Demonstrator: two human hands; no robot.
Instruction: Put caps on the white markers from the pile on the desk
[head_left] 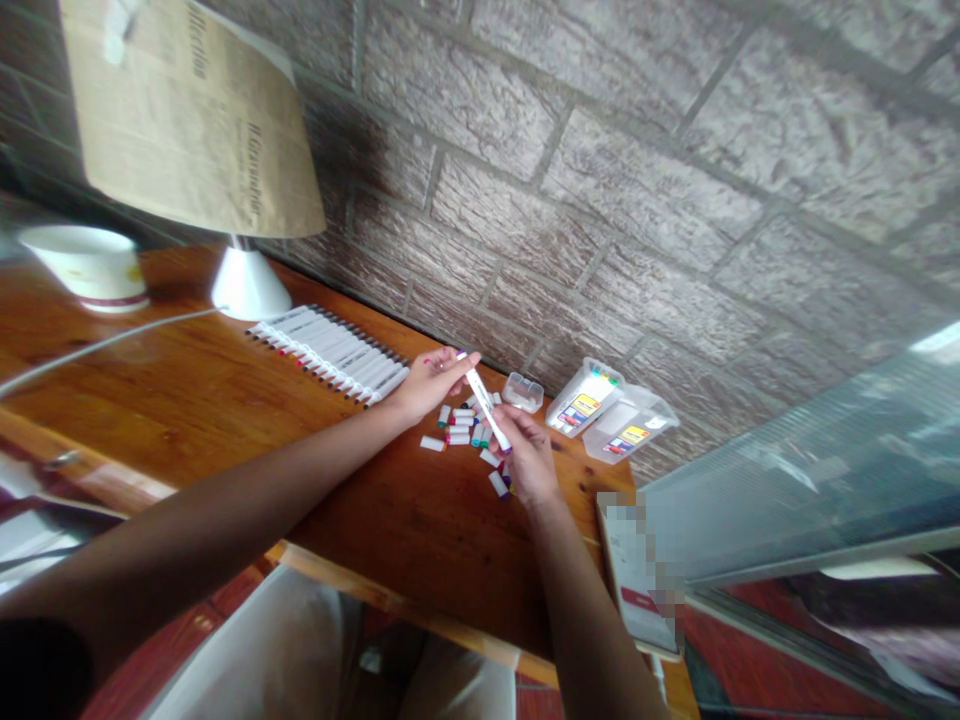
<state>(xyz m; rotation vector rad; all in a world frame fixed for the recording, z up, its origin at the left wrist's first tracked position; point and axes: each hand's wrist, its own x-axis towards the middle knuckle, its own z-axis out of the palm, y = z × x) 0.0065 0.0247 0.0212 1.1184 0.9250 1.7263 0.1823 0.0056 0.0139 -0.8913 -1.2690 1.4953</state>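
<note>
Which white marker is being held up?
The purple-ended marker, between the left hand and right hand; the row of markers lies on the table near the lamp.

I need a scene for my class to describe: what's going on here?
A person holds a white marker in both hands, the left hand at its far end, the right hand at its near end. Small caps lie scattered on the table below. A row of markers lies to the left, by the lamp; two clear boxes are to the right.
</note>
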